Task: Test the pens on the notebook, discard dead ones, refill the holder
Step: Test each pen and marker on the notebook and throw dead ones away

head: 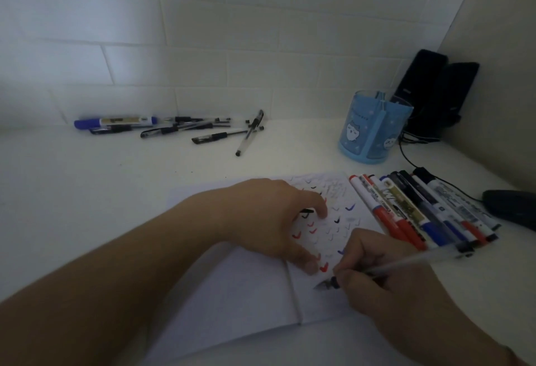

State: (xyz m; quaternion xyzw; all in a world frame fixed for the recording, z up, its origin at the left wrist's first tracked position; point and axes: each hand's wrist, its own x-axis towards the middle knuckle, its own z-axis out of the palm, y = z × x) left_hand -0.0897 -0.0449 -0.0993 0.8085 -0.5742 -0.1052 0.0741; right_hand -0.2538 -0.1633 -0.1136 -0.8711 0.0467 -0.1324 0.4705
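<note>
Head cam: white desk (87,191) runs along a tiled wall. Open notebook (246,293) lies at the near edge; its right page is covered w/ small red, blue & black check marks. L hand (269,217) rests flat on that page, fingers spread & relaxed, holding nothing. R hand (374,272) pinches a clear-barrel pen (406,262), fingers curled round it, tip on the paper near the page's lower part. Just right of the notebook, a row of markers (420,209) lies side by side, red, blue & black caps. Blue holder (374,130) stands behind them, near the back wall. Far left by the wall, a loose pile of pens (179,127). Black mouse (513,209) at the right edge.
</note>
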